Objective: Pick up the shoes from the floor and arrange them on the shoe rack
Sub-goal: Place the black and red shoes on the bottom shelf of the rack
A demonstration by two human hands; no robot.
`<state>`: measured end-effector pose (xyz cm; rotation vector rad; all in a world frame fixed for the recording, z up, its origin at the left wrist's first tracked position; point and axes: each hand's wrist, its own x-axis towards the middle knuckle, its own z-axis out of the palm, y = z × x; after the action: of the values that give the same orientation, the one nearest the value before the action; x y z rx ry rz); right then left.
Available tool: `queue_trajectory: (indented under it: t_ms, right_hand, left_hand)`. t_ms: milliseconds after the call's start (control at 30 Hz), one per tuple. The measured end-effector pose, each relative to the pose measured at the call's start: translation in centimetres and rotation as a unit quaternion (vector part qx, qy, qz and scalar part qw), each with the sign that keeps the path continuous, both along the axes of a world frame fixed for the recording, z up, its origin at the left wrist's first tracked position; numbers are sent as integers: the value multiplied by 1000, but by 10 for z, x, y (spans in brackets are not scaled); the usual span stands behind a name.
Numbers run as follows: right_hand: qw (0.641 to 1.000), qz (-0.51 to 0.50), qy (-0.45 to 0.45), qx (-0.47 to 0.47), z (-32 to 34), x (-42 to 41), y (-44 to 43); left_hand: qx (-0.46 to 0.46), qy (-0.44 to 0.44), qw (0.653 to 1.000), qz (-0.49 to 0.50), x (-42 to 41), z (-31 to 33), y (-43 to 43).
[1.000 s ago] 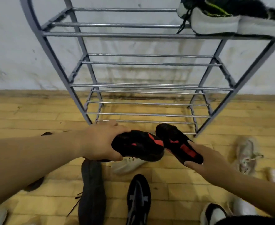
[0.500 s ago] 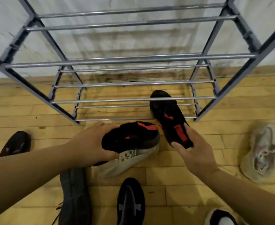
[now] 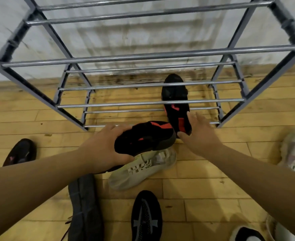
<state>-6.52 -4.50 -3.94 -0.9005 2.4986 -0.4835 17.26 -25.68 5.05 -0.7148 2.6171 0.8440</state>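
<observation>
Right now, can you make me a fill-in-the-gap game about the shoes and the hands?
1. The left hand grips a black and ____ shoe.
2. Its partner shoe lies on the ____ shelf of the shoe rack.
3. The right hand is ____, fingers spread at that shoe's heel.
4. Under the held shoe lies a ____ sneaker.

Missing words: red; bottom; open; beige

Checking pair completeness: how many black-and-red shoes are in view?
2. One black-and-red shoe lies on the rack's bottom shelf by the right hand; the other is gripped in the left hand.

Wooden plank floor meets a seemingly stained wall.
</observation>
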Motion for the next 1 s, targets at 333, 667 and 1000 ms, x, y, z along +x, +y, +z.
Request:
queue_trajectory:
  t_ms: [333,667,1000]
  right_hand:
    - [854,-41,-495,-156,56,26,49]
    - [827,-123,-493,-242,37,40,80]
    - [633,-462,-430,-449,32,7,71]
  left_hand:
    - [0,33,990,-134,-12,2,27]
    - [-103,-4,982,-160,-20,0,39]
    - [-123,-61,973,-186,-51,-12,51]
